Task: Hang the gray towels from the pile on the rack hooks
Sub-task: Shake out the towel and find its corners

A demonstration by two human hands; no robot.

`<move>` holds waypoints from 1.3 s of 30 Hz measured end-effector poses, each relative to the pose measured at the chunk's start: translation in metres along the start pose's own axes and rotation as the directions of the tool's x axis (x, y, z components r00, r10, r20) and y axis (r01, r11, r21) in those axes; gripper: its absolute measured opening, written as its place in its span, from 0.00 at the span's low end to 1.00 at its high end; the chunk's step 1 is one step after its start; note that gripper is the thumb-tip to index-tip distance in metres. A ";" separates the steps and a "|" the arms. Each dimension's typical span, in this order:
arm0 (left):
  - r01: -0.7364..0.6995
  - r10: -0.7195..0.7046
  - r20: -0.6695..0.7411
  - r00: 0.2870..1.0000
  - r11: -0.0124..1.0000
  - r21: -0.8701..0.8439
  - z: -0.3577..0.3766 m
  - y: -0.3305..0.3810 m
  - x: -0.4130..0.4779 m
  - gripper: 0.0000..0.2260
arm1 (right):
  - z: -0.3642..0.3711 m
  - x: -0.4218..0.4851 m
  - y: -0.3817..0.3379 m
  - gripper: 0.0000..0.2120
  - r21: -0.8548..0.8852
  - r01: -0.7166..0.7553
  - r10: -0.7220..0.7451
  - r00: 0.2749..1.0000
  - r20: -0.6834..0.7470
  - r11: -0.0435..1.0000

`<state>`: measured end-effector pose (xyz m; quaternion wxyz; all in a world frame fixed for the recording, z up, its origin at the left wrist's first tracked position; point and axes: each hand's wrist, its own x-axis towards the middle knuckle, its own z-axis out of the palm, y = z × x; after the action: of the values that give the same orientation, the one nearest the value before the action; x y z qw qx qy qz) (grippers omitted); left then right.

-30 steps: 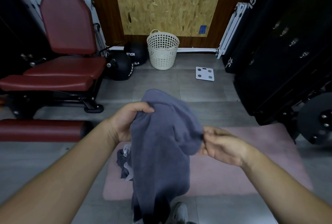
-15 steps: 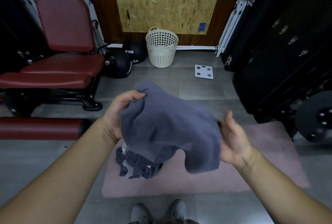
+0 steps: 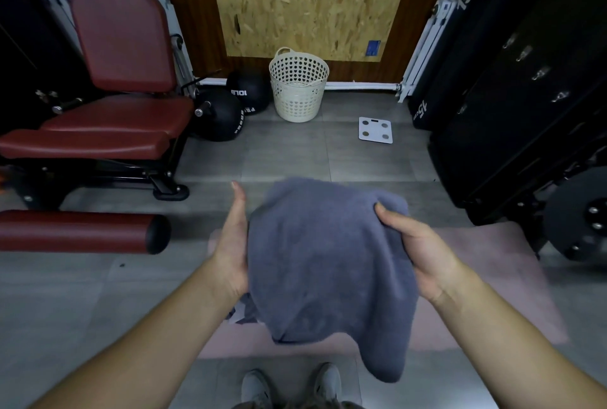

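Note:
A gray towel (image 3: 325, 261) hangs spread between my two hands at waist height, its lower corner drooping toward my shoes. My left hand (image 3: 233, 244) lies flat against the towel's left edge with the thumb pointing up; its fingers are hidden under the cloth. My right hand (image 3: 417, 244) grips the towel's upper right corner, thumb on top. Below the towel a small part of the pile of gray towels (image 3: 241, 313) shows on a pink mat (image 3: 492, 277). A black rack with metal hooks (image 3: 538, 73) stands at the right.
A red padded gym bench (image 3: 108, 126) and a red roller (image 3: 82, 231) fill the left. Black medicine balls (image 3: 220, 116), a cream laundry basket (image 3: 297, 86) and a white floor scale (image 3: 375, 129) sit near the back wall. A weight plate (image 3: 584, 215) is at right.
The towel has been turned and spread wider between my hands. My left hand let go of its curled grip and now lies flat; my right hand closed on the right corner.

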<state>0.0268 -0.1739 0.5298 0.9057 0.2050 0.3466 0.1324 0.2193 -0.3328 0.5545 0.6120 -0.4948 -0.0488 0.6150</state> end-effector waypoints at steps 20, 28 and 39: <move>-0.055 0.020 0.126 0.992 0.958 0.282 0.017 0.026 0.001 0.15 | -0.015 0.031 -0.031 0.29 -0.362 0.230 -0.355 0.874 -0.332 0.903; -0.019 0.009 0.031 0.999 0.948 0.316 0.024 0.024 0.002 0.11 | -0.009 0.033 -0.027 0.14 -0.436 0.273 -0.410 0.875 -0.259 0.858; -0.025 0.024 -0.181 0.983 1.000 -0.002 0.039 0.009 0.019 0.18 | 0.010 0.020 -0.005 0.08 -0.892 0.118 -0.608 0.769 -0.197 0.437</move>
<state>0.0663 -0.1697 0.5491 0.8693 0.1943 0.4246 0.1621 0.2209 -0.3097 0.5515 0.4074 -0.8401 -0.2900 0.2100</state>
